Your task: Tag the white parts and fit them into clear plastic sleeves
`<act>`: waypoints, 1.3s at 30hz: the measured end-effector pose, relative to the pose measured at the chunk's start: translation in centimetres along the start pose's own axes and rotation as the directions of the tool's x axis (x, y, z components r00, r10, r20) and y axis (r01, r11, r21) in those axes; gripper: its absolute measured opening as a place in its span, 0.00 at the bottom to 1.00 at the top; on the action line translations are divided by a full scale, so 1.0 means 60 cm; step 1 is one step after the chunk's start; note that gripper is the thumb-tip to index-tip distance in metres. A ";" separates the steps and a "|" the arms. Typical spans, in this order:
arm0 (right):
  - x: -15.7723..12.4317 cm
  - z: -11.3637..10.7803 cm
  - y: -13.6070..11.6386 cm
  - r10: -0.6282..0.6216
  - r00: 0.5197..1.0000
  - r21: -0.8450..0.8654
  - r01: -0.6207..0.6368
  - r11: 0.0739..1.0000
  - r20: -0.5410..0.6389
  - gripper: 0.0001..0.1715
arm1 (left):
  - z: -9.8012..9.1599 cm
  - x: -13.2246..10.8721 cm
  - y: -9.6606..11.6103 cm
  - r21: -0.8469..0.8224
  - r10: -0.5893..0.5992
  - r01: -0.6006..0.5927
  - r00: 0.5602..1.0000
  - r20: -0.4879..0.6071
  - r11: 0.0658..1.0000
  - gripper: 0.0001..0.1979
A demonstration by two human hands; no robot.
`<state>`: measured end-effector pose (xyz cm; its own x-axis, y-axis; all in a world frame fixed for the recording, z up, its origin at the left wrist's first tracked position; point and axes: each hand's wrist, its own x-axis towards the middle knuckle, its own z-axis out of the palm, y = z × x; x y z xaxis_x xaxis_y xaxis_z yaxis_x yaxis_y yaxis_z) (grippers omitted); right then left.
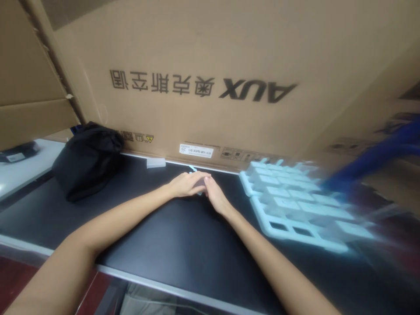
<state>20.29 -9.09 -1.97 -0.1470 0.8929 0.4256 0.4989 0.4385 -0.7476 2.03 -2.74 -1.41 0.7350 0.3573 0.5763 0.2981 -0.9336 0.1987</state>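
Observation:
My left hand [185, 184] and my right hand [215, 194] meet over the black tabletop [170, 245], fingertips close together. Between them is a small light-blue piece [193, 168], mostly hidden by the fingers; one thin end sticks out beyond my left hand. Its full shape cannot be made out. Both hands are closed around it. To the right of my right hand lies a light-blue plastic tray [282, 229] bearing rows of blocky light-blue pieces [290, 194], blurred toward its right side.
A large cardboard box [197, 39] with upside-down print stands behind the table. A black cloth bag [88, 159] lies at the left, and a small white block [155, 163] sits near the back edge. A blurred blue bar [377, 153] crosses the right side.

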 end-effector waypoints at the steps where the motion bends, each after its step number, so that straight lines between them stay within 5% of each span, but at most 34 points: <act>1: -0.001 0.000 -0.003 -0.008 1.000 -0.022 0.008 1.000 -0.010 0.36 | 0.001 -0.001 -0.001 -0.008 0.011 -0.011 1.000 0.004 1.000 0.23; 9: -0.007 0.010 -0.033 -0.041 0.996 -0.113 0.032 0.993 -0.077 0.30 | 0.004 0.001 -0.009 -0.174 0.012 -0.026 0.996 -0.084 0.984 0.17; 13: -0.008 0.014 -0.040 -0.059 0.994 -0.137 0.045 0.990 -0.096 0.33 | -0.005 0.009 -0.006 -0.291 -0.215 0.147 0.952 -0.219 0.946 0.19; 16: -0.011 0.017 -0.036 -0.050 0.994 -0.189 0.031 0.981 -0.097 0.35 | -0.012 0.011 -0.002 -0.362 -0.361 0.268 0.906 -0.221 0.893 0.22; 21: -0.015 0.018 -0.035 -0.107 0.988 -0.273 0.072 0.959 -0.113 0.32 | -0.009 0.010 -0.002 -0.350 -0.234 0.168 0.960 -0.155 0.922 0.22; 26: -0.015 0.018 -0.044 -0.119 0.987 -0.340 0.076 0.937 -0.108 0.33 | -0.007 0.011 -0.007 -0.359 -0.190 0.122 0.969 -0.161 0.925 0.21; 39: -0.008 -0.007 -0.043 0.002 0.997 -0.005 -0.002 1.000 -0.077 0.35 | -0.005 0.005 -0.008 -0.302 -0.173 0.098 0.957 -0.232 0.948 0.20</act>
<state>19.44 -10.69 -0.06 -0.0795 0.8831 0.4623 0.5033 0.4359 -0.7461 1.96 -2.20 -1.09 0.5111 0.4972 0.7012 0.1707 -0.8582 0.4841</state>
